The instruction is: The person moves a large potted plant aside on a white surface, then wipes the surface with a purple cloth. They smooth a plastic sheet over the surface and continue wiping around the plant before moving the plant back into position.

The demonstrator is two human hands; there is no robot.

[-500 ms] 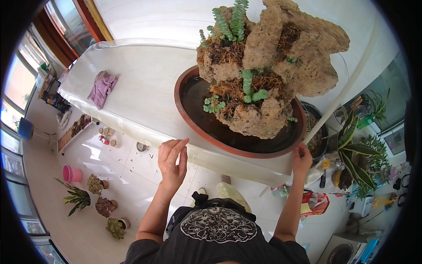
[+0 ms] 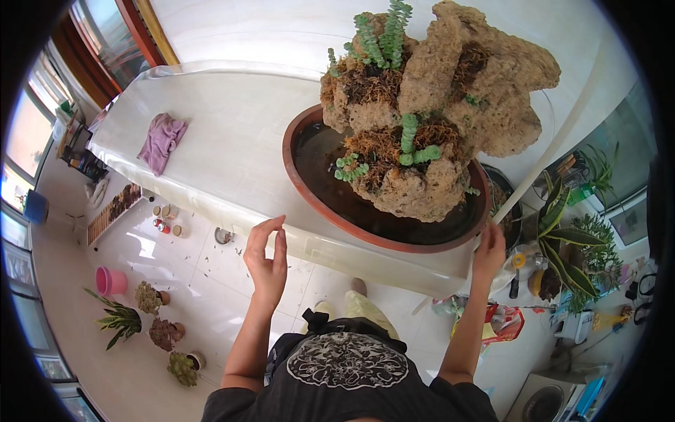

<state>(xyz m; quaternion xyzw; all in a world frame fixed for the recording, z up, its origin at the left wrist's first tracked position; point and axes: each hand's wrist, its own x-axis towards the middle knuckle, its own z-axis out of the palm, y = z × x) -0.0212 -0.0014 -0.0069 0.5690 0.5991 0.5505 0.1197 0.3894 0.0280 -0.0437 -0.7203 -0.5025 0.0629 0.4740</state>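
A shallow, oval brown pot (image 2: 330,224) stands on the pale, plastic-covered table, with dark water inside. Rising from it is a big rough tan rock (image 2: 422,190), its hollows filled with brown moss. Green succulents (image 2: 408,133) with stacked leaves grow from the moss. My left hand (image 2: 267,266) hovers at the table's front edge, left of the pot, holding nothing; thumb and fingers are apart. Beside the pot's right rim is my right hand (image 2: 489,254), fingers extended upward. Whether they touch the rim I cannot tell.
A crumpled purple cloth (image 2: 162,143) lies on the table's left part. Potted plants (image 2: 121,321) and a pink pot (image 2: 111,280) stand on the floor at left. At right, a pale pole (image 2: 541,165) slants past the table, near a striped-leaf plant (image 2: 559,225).
My left hand has moved slightly left. My right hand has risen a little along the pot's right side, its fingers straighter. The rock and its succulents appear slightly farther right.
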